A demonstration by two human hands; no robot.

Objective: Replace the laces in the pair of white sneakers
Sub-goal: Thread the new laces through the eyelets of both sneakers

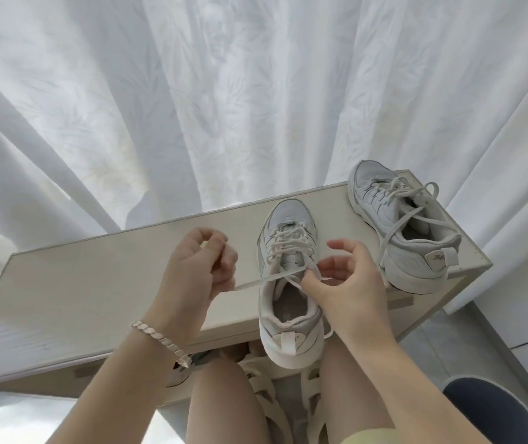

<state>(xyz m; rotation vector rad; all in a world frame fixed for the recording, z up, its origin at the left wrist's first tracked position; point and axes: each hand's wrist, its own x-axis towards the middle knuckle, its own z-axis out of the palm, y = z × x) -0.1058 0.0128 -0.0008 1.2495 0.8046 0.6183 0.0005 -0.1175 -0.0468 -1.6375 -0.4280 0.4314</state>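
Near sneaker (pixel 288 283): near edge of the desk (pixel 96 283), heel toward you.
Lace (pixel 266 279): taut leftward from top eyelets.
Left grip (pixel 198 267): clenched on lace end, for tension.
Right grip (pixel 349 283): pinches lace at eyelets, steadying it.
Far sneaker (pixel 397 225): right, laces loose.

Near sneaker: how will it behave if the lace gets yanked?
Near sneaker looks light: it likely slides or twists toward the left hand, which holds the lace taut sideways. Its heel overhangs the edge of the table, so it may tip off. The lace looks flat, floppy.
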